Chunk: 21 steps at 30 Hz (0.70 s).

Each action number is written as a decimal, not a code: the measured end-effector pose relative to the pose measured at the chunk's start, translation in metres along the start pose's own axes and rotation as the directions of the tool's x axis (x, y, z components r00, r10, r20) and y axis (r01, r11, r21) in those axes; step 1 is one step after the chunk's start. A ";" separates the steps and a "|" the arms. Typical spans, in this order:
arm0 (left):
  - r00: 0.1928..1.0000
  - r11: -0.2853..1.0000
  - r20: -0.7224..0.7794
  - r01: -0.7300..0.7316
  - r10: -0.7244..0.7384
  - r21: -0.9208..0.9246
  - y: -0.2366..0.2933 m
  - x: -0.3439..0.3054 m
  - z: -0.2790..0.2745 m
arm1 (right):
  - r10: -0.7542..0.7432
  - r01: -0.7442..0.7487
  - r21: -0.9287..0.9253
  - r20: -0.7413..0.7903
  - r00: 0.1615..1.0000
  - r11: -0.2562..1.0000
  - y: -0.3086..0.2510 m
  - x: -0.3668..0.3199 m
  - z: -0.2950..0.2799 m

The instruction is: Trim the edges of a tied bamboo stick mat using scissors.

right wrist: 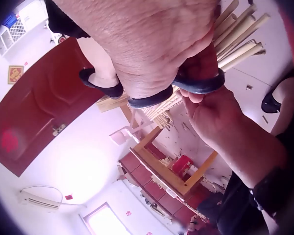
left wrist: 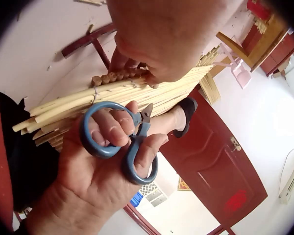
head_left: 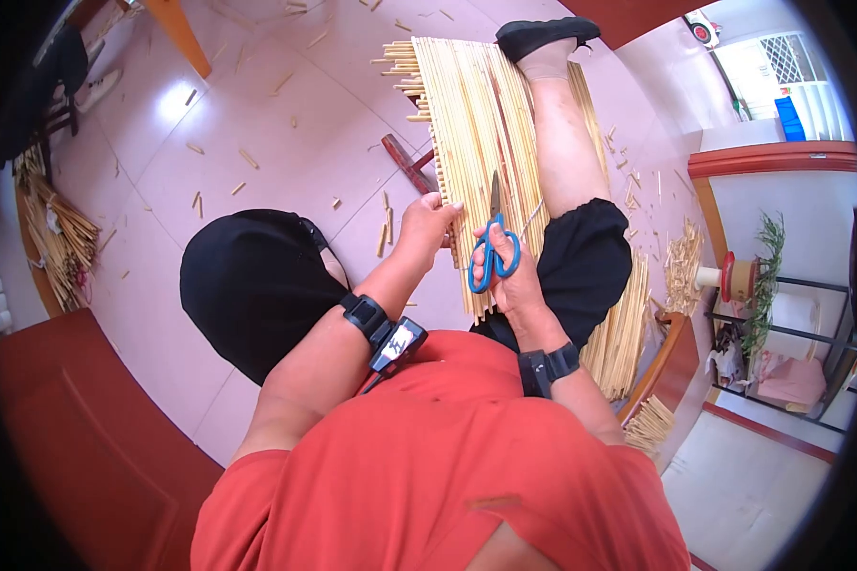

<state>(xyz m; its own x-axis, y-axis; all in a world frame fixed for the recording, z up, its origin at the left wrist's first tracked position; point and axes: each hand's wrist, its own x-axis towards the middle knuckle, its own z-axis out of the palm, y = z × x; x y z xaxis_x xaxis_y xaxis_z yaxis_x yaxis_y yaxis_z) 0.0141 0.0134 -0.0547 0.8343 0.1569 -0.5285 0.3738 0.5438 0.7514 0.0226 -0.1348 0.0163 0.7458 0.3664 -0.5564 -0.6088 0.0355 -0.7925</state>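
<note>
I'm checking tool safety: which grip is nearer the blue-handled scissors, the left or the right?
Right. The right-hand grip has fingers through the loops of the blue-handled scissors; the left-hand grip is apart from them, at the edge of the stalk mat.

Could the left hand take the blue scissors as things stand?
Not freely, it seems: the left hand is close by, gripping the stick mat, but the right hand holds the blue scissors, its fingers through the handle loops. Merely touching them looks possible.
</note>
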 end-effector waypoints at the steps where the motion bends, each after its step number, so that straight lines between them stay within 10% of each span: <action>1: 1.000 1.000 0.001 -0.003 0.003 0.006 -0.007 0.001 0.000 | -0.005 0.005 0.005 0.001 1.000 1.000 0.002 -0.004 0.000; 12: 0.982 0.976 0.144 0.149 -0.126 -0.159 -0.020 -0.034 0.011 | 0.107 -0.059 -0.242 0.189 0.976 0.969 -0.017 -0.013 0.005; 18: 0.968 0.985 -0.249 -0.046 0.004 -0.164 0.006 -0.030 0.007 | 0.209 -0.119 -0.338 0.245 0.947 0.934 -0.038 0.008 0.005; 21: 0.986 0.980 -0.167 -0.045 0.012 -0.194 0.015 -0.038 0.010 | 0.241 -0.143 -0.353 0.250 0.938 0.924 -0.041 0.025 0.009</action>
<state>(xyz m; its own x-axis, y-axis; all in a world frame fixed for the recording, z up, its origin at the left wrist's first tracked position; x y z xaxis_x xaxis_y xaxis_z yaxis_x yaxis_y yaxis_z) -0.0077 0.0073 -0.0191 0.7594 0.2989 -0.5779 0.2503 0.6856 0.6836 0.0637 -0.1188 0.0374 0.4851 0.5847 -0.6502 -0.5740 -0.3481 -0.7412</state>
